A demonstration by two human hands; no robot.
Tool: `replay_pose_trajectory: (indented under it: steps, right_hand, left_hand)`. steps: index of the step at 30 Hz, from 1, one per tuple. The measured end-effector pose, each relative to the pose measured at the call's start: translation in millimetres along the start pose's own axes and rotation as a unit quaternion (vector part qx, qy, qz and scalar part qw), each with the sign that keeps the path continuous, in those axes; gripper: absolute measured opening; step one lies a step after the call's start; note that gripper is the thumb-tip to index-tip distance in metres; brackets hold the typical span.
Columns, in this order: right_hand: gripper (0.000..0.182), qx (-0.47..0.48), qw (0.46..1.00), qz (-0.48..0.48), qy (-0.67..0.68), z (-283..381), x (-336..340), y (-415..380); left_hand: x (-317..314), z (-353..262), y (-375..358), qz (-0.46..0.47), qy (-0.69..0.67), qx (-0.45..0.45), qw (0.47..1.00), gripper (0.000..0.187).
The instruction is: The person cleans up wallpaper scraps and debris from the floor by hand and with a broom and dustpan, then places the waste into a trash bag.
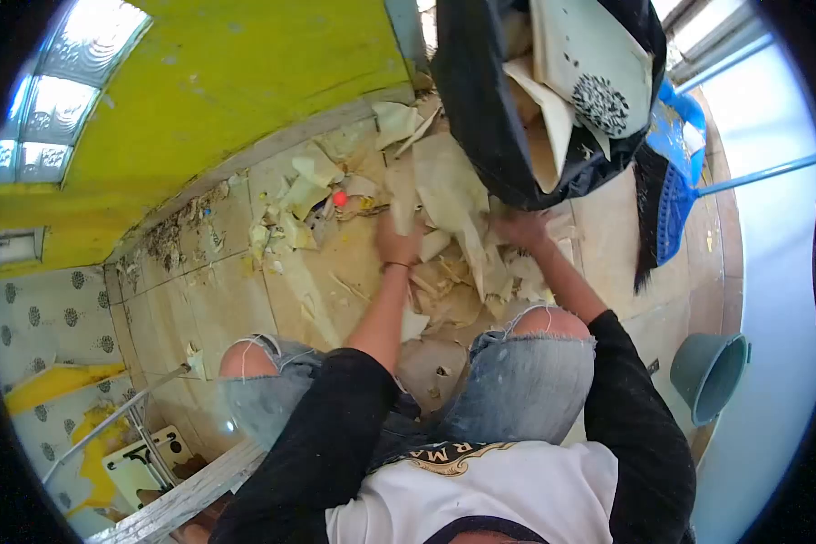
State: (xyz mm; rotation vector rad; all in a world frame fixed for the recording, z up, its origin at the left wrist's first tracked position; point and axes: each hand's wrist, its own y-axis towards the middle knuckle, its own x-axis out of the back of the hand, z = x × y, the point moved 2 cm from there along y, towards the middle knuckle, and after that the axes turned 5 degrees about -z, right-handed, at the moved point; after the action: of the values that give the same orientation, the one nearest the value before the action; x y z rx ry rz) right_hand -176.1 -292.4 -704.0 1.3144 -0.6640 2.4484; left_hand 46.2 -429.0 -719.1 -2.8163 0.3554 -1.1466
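Note:
Large torn sheets of pale wallpaper (pixel 453 186) lie bunched on the tiled floor in front of my knees. My left hand (pixel 399 243) is against the left edge of these sheets, its fingers hidden by the paper and blur. At the right side of the pile, just below a black bag (pixel 480 118), is my right hand (pixel 519 227), with blurred fingers partly behind paper. The bag stands upright, stuffed with wallpaper pieces (pixel 598 68), one with a dark flower print. Smaller scraps (pixel 313 177) and a red ball-like object (pixel 339 198) lie left of my left hand.
A blue dustpan (pixel 689 127) and a blue broom (pixel 671 213) are beyond the bag at right. A grey bucket (pixel 709 376) stands lower right. Debris (pixel 177 236) lines the yellow-green wall (pixel 245 72). At lower left are a metal ladder-like frame (pixel 177 499) and a pole (pixel 109 424).

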Motion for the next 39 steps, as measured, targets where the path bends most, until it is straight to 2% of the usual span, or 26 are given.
replay_pose_trajectory:
  steps: [2,5,6,7,9,10,13,14,15,16,17,18,20,21,22,23,25,27,28,30,31,32,33,34,37,39]
  right_hand:
    - [0.089,0.015,0.998,-0.053,0.022,33.6,-22.5,-9.2]
    - [0.084,-0.059,0.996,-0.065,-0.017,67.1,-25.5,-12.7]
    - [0.089,-0.026,0.99,-0.052,0.13,66.6,-16.1,-12.3]
    - [0.095,0.007,0.961,-0.033,0.275,69.0,-12.4,-11.2]
    - [0.092,0.01,0.947,-0.012,0.322,71.8,-12.8,-7.4]
    - [0.09,0.005,0.931,-0.001,0.366,72.3,-10.9,-5.5]
    - [0.083,0.014,0.922,-0.007,0.388,69.9,-0.6,0.4]
    - [0.079,0.002,0.928,0.0,0.372,64.7,-3.8,2.9]
    - [0.075,-0.011,0.934,0.006,0.357,59.9,-4.2,4.1]
    - [0.075,-0.013,0.936,0.001,0.353,58.4,2.1,0.8]
    - [0.071,0.011,0.941,-0.009,0.339,60.0,12.1,-6.7]
    - [0.068,0.035,0.946,-0.018,0.323,61.2,21.5,-15.6]
    - [0.068,0.04,0.964,-0.03,0.261,48.5,43.5,-36.7]
    - [0.068,0.046,0.978,-0.04,0.2,38.8,56.1,-48.5]
    - [0.07,0.003,0.981,-0.023,0.194,26.1,68.0,-62.7]
    - [0.07,-0.007,0.982,-0.04,0.182,14.0,86.8,-74.7]
    - [0.07,-0.06,0.988,-0.015,0.14,-8.3,125.2,-107.4]
    - [0.061,-0.099,0.988,-0.082,0.088,-36.8,166.3,-141.9]
    - [0.054,-0.1,0.977,-0.118,0.144,-29.5,193.8,-155.0]
    - [0.042,-0.131,0.955,-0.192,0.183,-6.5,263.4,-176.6]
    - [0.036,-0.165,0.945,-0.229,0.166,-8.9,292.4,-180.8]
    - [0.035,-0.06,0.928,-0.339,0.141,-43.1,310.0,-182.2]
    - [0.037,-0.091,0.875,-0.459,0.123,-21.1,336.5,-175.2]
    - [0.04,-0.081,0.829,-0.517,0.197,8.3,359.9,-162.0]
    - [0.035,0.148,0.665,-0.622,0.386,73.4,401.4,-98.2]
    - [0.036,0.2,0.596,-0.661,0.409,93.9,402.2,-43.5]
  left_hand:
    - [-37.6,-9.3,-19.6,0.01,-0.111,-0.014,0.994,0.053]
    - [-71.3,-22.8,-35.4,-0.038,-0.129,0.042,0.99,0.047]
    - [-76.7,-26.6,-39.4,0.048,-0.359,0.154,0.919,0.048]
    - [-76.7,-31.8,-44.2,0.129,-0.563,0.251,0.777,0.049]
    - [-65.0,-41.5,-52.7,0.109,-0.497,0.212,0.835,0.051]
    - [-122.6,15.4,-41.8,0.124,-0.552,0.184,0.804,0.048]
    - [-24.6,-76.4,-48.2,0.173,-0.567,0.248,0.766,0.043]
    - [-37.6,-66.2,-34.7,0.209,-0.539,0.309,0.755,0.031]
    - [-30.8,-66.3,-18.1,0.213,-0.541,0.308,0.753,0.031]
    - [-16.7,-66.8,3.4,0.339,-0.301,0.031,0.891,0.032]
    - [-4.8,-65.6,21.1,0.404,-0.012,-0.255,0.878,0.033]
    - [15.5,-73.5,36.7,0.405,-0.017,-0.259,0.877,0.033]
    - [66.0,-92.2,74.0,0.212,0.03,0.043,0.976,0.035]
    - [62.8,-78.5,107.0,0.151,0.066,0.078,0.983,0.062]
    - [60.0,-61.3,133.4,0.033,0.166,0.024,0.985,0.086]
    - [60.5,-51.0,144.7,-0.048,0.259,0.057,0.963,0.115]
    - [60.7,-5.0,185.8,0.095,0.213,0.034,0.972,0.132]
    - [33.4,60.5,212.6,0.16,0.115,0.007,0.98,0.129]
    - [37.6,42.0,191.3,0.162,0.111,0.001,0.981,0.129]
    - [58.7,-17.5,135.3,0.152,0.399,0.048,0.903,0.118]
    - [50.9,-17.4,130.7,0.15,0.399,0.047,0.903,0.118]
    - [41.5,-13.6,129.2,0.136,0.393,0.036,0.909,0.106]
    - [36.9,-11.6,125.5,0.123,0.388,0.027,0.913,0.094]
    - [41.3,-19.6,117.3,0.141,0.345,-0.039,0.927,0.064]
    - [33.0,-4.1,115.4,0.151,0.343,-0.043,0.926,0.048]
    - [46.5,-17.2,113.7,0.147,0.362,-0.038,0.92,0.042]
